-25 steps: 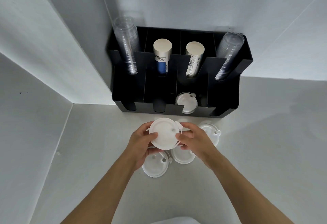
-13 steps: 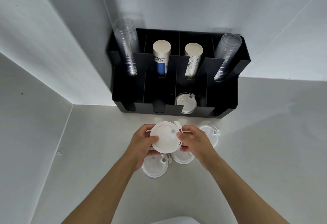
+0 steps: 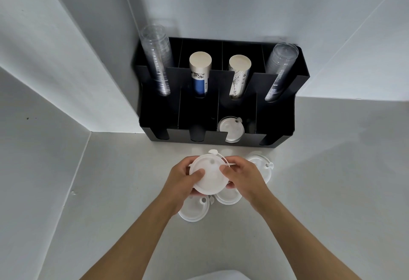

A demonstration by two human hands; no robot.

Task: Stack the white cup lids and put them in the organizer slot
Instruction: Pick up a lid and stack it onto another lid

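Observation:
Both hands hold a stack of white cup lids [image 3: 210, 174] above the counter, in front of the black organizer [image 3: 276, 122]. My left hand [image 3: 180, 179] grips its left edge and my right hand [image 3: 244, 176] its right edge, thumbs on top. Three more white lids lie on the counter: one [image 3: 193, 210] under my left wrist, one [image 3: 228, 197] partly hidden under the held stack, one [image 3: 261, 168] behind my right hand. Another white lid [image 3: 231, 129] sits in the organizer's third front slot from the left.
The organizer stands in a wall corner; its back row holds two stacks of clear cups [image 3: 158, 58] [image 3: 280, 69] and two stacks of paper cups [image 3: 199, 73] [image 3: 238, 76]. The other front slots look dark. A white object [image 3: 221, 275] shows at the bottom edge.
The held lids have tilted flatter and my thumbs have slid onto the top face. The hands stay at about the same spot over the counter.

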